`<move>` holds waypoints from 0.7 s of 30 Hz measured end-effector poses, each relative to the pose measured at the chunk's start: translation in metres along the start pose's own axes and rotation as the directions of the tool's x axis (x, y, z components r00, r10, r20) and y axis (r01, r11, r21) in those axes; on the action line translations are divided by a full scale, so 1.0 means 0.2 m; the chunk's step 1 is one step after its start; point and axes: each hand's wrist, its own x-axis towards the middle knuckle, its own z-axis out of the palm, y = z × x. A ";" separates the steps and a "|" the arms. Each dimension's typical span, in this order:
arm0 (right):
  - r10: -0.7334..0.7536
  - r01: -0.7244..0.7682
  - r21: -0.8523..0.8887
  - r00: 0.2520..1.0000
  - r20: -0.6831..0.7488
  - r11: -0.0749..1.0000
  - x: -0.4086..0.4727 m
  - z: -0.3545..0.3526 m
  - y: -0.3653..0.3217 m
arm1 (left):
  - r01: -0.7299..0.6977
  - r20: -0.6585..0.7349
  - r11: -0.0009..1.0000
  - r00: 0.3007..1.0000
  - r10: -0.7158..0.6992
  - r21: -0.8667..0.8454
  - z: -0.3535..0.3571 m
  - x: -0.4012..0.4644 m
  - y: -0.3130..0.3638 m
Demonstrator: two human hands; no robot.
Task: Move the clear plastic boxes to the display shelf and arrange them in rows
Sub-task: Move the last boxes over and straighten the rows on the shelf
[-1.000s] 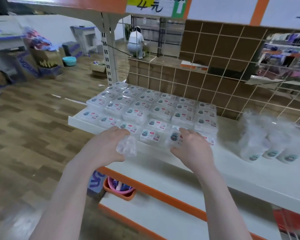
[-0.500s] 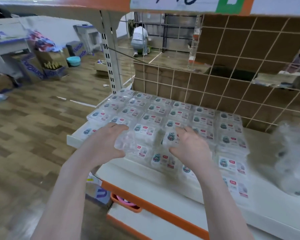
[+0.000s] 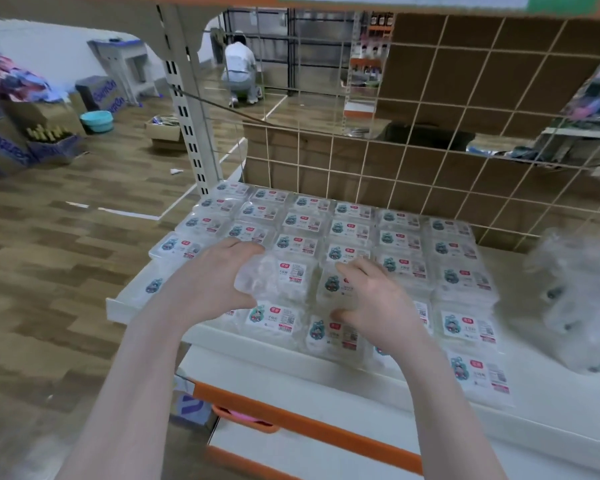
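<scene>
Shelving first: white display shelf (image 3: 551,403) w/ orange front edge, wire grid back panel (image 3: 465,98) behind it. Clear plastic boxes (image 3: 400,237) already cover most of the shelf's left part, laid flat in rows running front to back, labels up. Right of that block sits a bag of clear cups (image 3: 582,303), blurred, touching nothing I can make out.

Both hands are over the block's front-middle. Left hand (image 3: 219,278) has fingers curled round the left end of one box (image 3: 284,278), thumb at its near edge; that box looks raised slightly above its neighbours, can't say for sure. Right hand (image 3: 378,299) grips the next box (image 3: 340,292) just right of it, fingers bent over the top, thumb under the near side.

Key relation: each box lies directly under its own hand, long axis approx. left-right along the shelf front, so my guess is each gets lowered straight into its row w/o crossing arms. Neither hand is clearly nearer.
</scene>
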 end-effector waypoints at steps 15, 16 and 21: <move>0.164 -0.169 -0.041 0.981 -0.104 0.985 -0.07 0.05 -0.05 | -0.125 0.057 0.992 0.990 0.125 -0.014 -0.04 -0.01 -0.10; 0.171 -0.176 -0.047 0.980 -0.100 0.983 -0.07 0.05 -0.05 | -0.134 0.064 0.991 0.989 0.135 -0.013 -0.05 -0.02 -0.10; 0.200 -0.205 -0.030 0.971 -0.131 0.978 -0.10 0.05 -0.10 | -0.188 0.079 0.982 0.979 0.187 0.015 -0.06 -0.07 -0.13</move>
